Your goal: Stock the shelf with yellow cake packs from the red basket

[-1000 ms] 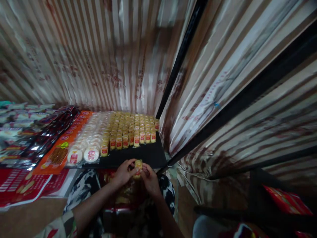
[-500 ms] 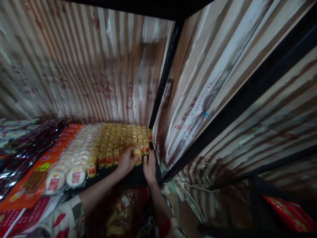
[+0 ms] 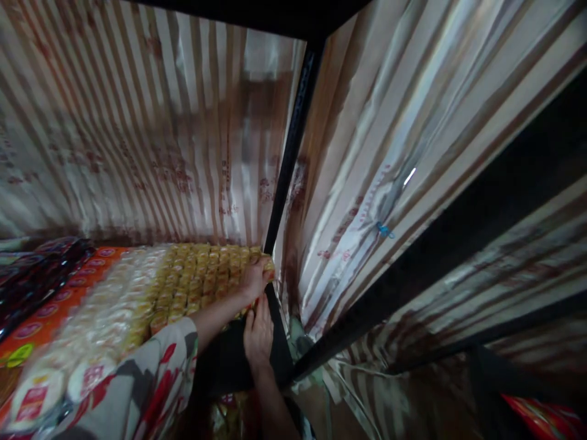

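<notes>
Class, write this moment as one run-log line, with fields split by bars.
left hand: holds small yellow packet at right end of packet rows | right hand: flat on black shelf | view: blurred

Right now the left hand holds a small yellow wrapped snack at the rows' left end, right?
No. In the head view the left hand holds the small yellow wrapped snack at the right end of the yellow snack rows, beside the black metal post.

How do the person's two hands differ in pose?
The left hand reaches deep to the back corner; the right hand lies nearer. The left hand grips a small yellow packet; the right hand is flat and open on the black shelf. Both are bare.
</notes>
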A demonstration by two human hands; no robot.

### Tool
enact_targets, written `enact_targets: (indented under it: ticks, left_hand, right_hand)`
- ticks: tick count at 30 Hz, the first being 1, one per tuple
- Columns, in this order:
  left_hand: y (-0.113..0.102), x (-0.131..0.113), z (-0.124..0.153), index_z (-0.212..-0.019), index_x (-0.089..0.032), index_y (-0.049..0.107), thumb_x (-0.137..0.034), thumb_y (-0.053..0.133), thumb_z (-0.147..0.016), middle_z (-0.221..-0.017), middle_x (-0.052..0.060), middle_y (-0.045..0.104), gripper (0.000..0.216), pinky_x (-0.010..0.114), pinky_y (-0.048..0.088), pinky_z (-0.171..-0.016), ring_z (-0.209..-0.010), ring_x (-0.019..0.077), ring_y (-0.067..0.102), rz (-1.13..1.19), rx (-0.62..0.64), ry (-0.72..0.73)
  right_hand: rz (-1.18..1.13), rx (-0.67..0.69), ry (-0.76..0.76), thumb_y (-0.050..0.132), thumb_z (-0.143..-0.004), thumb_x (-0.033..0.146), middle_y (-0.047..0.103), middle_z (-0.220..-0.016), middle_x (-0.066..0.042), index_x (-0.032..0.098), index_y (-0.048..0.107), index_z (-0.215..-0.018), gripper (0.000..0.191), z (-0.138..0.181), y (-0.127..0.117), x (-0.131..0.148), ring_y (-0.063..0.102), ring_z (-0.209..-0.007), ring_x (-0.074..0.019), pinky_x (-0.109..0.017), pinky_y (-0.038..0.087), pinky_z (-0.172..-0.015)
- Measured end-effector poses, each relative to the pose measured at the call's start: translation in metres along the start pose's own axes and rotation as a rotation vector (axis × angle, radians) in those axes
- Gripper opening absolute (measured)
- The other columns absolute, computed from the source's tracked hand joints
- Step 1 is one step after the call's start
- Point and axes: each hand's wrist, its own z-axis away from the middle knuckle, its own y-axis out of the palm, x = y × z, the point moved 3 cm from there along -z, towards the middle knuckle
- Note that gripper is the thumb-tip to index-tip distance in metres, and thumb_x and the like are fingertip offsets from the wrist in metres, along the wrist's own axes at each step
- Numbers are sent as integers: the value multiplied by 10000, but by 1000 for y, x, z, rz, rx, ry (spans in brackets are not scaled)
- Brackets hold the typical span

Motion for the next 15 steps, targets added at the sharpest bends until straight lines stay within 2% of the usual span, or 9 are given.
enact_targets:
  ticks: [6, 11, 15]
  left_hand:
    - [19, 6, -13, -1153, -186, 531, -121, 511, -780, -1110, 70, 583, 379, 286, 428, -871, -1018, 181, 553, -210, 86, -8]
    - [22, 5, -19, -968, -150, 604, -117, 519, -754, -1016, 112, 610, 232, 343, 394, -896, -1059, 255, 484, -282, 106, 41]
    - [26, 1, -21, -904, -146, 599, -89, 473, -764, -971, 117, 600, 196, 368, 361, -928, -1048, 263, 454, -287, 128, 45]
  right_hand:
    - [-16, 1, -13, 258, -897, 339, 336, -1410, -131, 107, 304, -1380, 538, 0, 2, -5, 305, -1299, -240, -417, 315, -1002]
    - [4, -20, -21, 279, -898, 369, 360, -1392, -152, 87, 345, -1357, 543, 1, 5, -7, 310, -1296, -254, -431, 319, -999]
    - [31, -29, -39, 284, -901, 395, 356, -1391, -167, 59, 375, -1336, 557, 1, 5, -6, 289, -1306, -257, -442, 297, -1020]
